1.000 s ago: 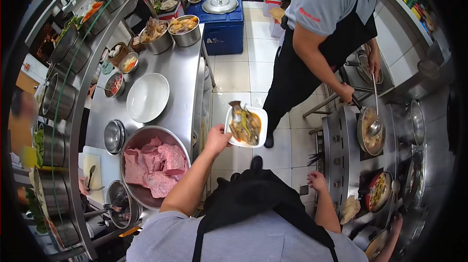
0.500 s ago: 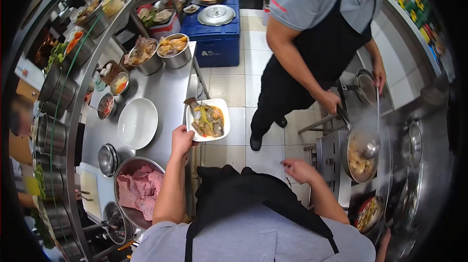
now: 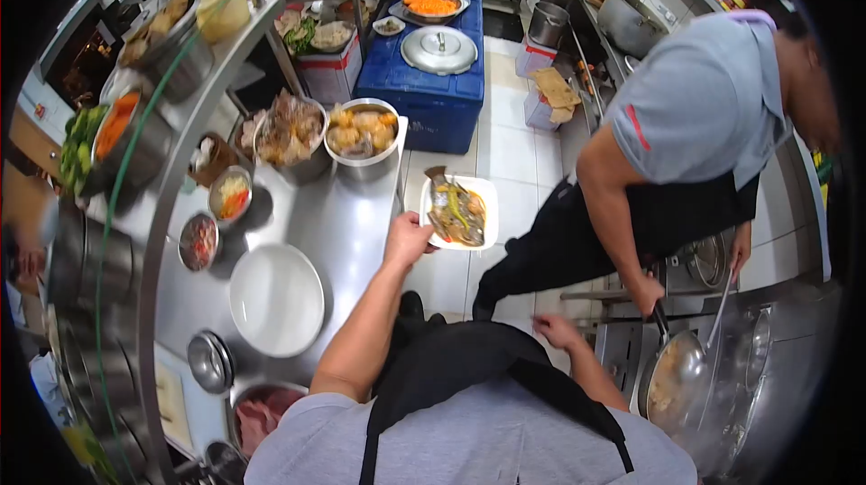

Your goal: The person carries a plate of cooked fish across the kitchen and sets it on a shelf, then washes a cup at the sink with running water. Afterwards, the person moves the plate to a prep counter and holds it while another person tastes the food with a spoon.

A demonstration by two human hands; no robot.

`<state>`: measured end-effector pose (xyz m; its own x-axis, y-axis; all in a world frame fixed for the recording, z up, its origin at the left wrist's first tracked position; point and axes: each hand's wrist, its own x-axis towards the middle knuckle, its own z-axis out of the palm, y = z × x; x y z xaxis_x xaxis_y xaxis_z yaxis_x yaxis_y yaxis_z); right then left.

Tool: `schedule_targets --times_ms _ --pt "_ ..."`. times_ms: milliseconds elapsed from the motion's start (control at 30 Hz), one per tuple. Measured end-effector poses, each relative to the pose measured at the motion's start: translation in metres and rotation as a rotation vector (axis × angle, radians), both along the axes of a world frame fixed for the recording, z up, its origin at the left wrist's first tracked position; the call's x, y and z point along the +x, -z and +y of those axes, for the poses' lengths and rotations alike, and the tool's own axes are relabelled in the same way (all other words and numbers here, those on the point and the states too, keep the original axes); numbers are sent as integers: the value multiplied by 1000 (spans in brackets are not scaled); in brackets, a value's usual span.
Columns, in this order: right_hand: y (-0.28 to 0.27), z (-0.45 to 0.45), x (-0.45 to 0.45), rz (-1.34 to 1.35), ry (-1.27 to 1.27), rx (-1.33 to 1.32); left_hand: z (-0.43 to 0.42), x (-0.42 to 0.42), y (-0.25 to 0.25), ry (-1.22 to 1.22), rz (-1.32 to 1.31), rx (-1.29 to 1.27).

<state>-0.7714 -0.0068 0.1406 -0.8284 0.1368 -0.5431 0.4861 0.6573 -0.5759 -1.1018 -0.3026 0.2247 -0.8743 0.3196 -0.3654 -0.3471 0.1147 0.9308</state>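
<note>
My left hand (image 3: 409,240) grips the near-left edge of a square white plate (image 3: 489,201), holding it above the floor beyond the counter's corner. On the plate lies a cooked whole fish (image 3: 456,214) in sauce, with green strips on top and its dark tail over the far-left rim. My right hand (image 3: 558,332) is low beside the stove, loosely bent with fingers partly apart and nothing visible in it. To its right, a co-worker's hand (image 3: 646,294) holds the handle of a pan (image 3: 666,386), and their other hand (image 3: 741,249) holds a long ladle (image 3: 720,309).
The steel counter (image 3: 347,214) on my left bears a large white bowl (image 3: 277,300), pots of meat and small bowls. Ahead stands a blue cooler (image 3: 424,115) with a lid (image 3: 439,50) on top. The co-worker (image 3: 686,115) stands close at the stove, front right.
The view has swung left and forward. My left hand and the plate appear farther right and higher. My right hand has lowered slightly in view. The co-worker leans farther over the pan.
</note>
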Motion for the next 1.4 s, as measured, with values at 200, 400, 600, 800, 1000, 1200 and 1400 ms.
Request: schedule_targets --times_ms 200,400,600,800,1000,1200,1400 --pt "101 44 121 -288 -323 253 94 -101 6 62 13 -34" --pt "76 80 -12 -495 656 -149 196 -182 8 128 -34 -34" --pt "77 145 -173 -196 532 -155 292 -243 -8 217 -87 -63" --pt "18 199 -311 102 404 -87 380 -317 -5 299 19 -6" --pt "-2 227 -369 201 554 -99 452 -394 -34 508 29 3" --pt "62 222 -344 -33 826 -110 505 -477 -41 671 101 -80" --pt "99 171 -311 -410 1018 -208 544 -570 -37 803 102 -113"
